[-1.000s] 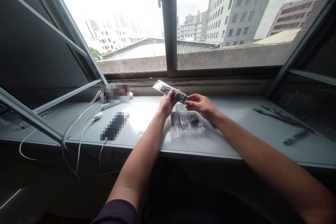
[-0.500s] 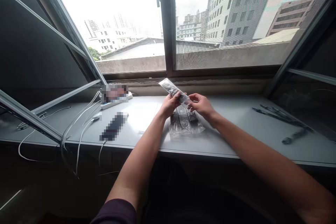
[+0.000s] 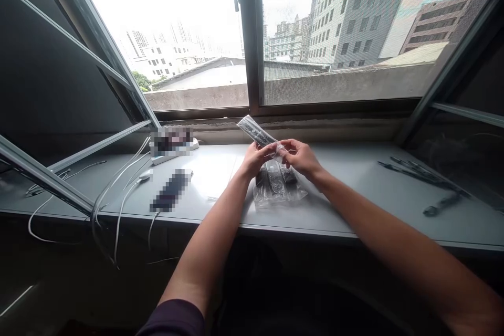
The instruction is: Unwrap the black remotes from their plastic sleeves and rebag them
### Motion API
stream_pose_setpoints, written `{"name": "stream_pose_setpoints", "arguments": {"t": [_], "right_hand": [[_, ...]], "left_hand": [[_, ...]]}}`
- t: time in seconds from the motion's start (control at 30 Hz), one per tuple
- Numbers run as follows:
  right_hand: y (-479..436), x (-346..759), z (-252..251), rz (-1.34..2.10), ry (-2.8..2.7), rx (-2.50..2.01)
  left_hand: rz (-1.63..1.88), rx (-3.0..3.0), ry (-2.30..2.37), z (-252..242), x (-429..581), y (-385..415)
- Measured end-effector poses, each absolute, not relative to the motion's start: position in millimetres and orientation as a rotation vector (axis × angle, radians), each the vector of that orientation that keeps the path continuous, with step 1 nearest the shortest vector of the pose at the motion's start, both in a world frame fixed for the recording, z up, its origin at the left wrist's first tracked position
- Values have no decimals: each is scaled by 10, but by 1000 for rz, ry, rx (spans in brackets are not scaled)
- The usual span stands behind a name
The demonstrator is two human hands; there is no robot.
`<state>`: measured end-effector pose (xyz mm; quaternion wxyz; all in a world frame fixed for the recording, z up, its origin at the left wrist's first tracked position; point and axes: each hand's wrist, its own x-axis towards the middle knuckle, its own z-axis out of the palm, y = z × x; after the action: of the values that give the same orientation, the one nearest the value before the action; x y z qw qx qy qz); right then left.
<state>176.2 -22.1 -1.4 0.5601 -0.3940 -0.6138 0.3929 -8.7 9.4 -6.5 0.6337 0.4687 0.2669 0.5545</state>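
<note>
A long, narrow clear plastic packet [image 3: 255, 130] with dark contents is held tilted above the desk, its far end pointing up and left toward the window. My left hand [image 3: 256, 158] grips its middle from the left, thumb and fingers closed on it. At its near end my right hand [image 3: 298, 156] pinches the crumpled plastic. Below both hands, more clear plastic packets [image 3: 277, 186] with dark contents lie on the grey desk [image 3: 338, 215], partly covered by the hands.
A blurred phone-like item [image 3: 171, 190] with a white cable lies left, near a white power strip [image 3: 175, 156] and loose cables [image 3: 120, 194]. Several dark pens or tools [image 3: 417, 173] lie at the right, beside a short dark object [image 3: 441, 205]. Behind stands a window frame [image 3: 251, 63].
The held packet has turned slightly, showing its dark contents more clearly. My left fingers have shifted toward my right hand, and the plastic at the near end is more bunched.
</note>
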Motion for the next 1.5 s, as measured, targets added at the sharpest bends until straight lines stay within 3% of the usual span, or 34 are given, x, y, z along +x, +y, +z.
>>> {"name": "stream_pose_setpoints", "arguments": {"t": [0.37,0.7,0.83,1.3,1.5], "right_hand": [[-282,1768,75,1013,-1357,-839],[-335,1720,93,1249,-1515,-732],[-399,1701,130,1205,-1553,-782],[-455,1754,183,1331,-1696,-789],[-430,1784,182,1152,-1615,-852]], "left_hand": [[1415,917,685,-60,-78,164],[1257,1047,605,-107,-103,166],[1174,1021,614,-76,-115,154],[1449,484,525,11,-258,287],[1386,484,482,-8,-247,308]]}}
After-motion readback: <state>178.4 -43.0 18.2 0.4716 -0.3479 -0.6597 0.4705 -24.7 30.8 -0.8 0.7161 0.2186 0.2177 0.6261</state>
